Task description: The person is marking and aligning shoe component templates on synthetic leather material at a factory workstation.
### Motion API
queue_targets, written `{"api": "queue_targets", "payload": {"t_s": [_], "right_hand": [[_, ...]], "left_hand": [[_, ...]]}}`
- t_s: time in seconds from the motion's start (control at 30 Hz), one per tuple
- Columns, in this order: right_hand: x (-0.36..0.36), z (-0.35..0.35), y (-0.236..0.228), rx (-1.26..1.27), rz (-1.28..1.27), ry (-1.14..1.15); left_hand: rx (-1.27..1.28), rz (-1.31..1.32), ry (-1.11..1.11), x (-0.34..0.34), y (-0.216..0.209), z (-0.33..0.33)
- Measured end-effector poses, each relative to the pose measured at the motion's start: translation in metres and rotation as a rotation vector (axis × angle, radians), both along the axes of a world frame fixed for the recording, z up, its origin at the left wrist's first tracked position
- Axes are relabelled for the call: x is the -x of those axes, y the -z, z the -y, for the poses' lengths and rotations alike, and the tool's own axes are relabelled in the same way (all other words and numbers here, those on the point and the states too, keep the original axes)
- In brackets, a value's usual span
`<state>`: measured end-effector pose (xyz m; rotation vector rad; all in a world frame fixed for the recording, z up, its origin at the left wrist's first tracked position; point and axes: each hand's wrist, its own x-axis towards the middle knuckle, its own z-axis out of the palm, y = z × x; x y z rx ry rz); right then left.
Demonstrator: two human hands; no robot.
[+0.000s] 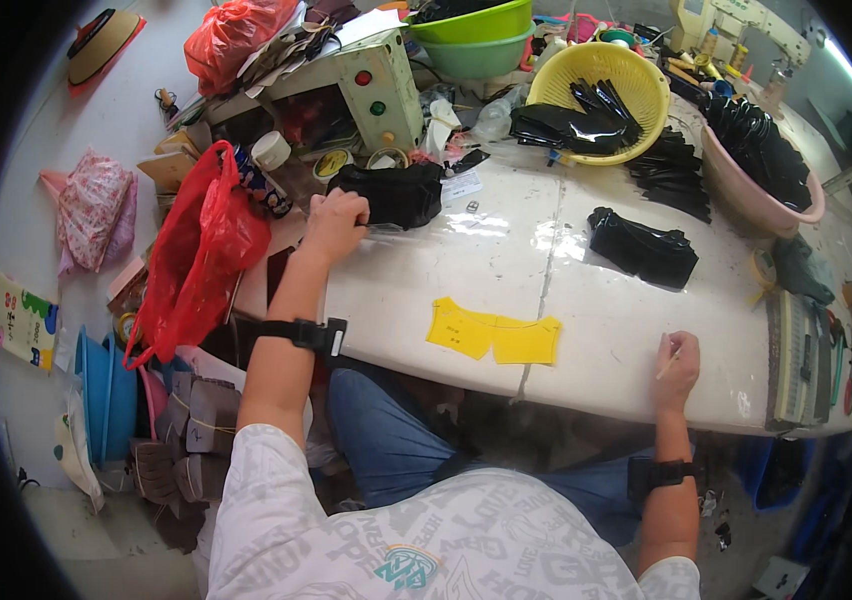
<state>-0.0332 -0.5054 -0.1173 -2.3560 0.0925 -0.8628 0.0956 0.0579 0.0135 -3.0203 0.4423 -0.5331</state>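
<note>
My left hand reaches to the left end of a stack of black sheet pieces, its fingers bent and closed at the stack's edge. What lies under the fingertips is hidden. Over the front of the table, at the right, my right hand is closed around a thin, pale, stick-like thing. Between my hands a yellow cut pattern piece with a notch in its lower edge lies flat near the table's front edge. Farther right, a second stack of glossy black pieces rests on the white tabletop.
A yellow basket and a pink basin hold glossy black pieces, with black strips between them. A red plastic bag stands left of my left arm. Behind are a metal box and green basins.
</note>
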Motion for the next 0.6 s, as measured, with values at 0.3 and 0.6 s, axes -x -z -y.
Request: {"api": "queue_targets", "payload": {"t_s": [0.3,0.6], "right_hand": [[0.016,-0.018,-0.015,0.017,0.086,-0.221],[0.042,-0.132,-0.084,-0.617,-0.493,-0.639]], "left_hand": [[0.705,-0.408,0.196,0.068,-0.072,0.051],[0.784,-0.744,0.607,0.105,-0.012,0.185]]}}
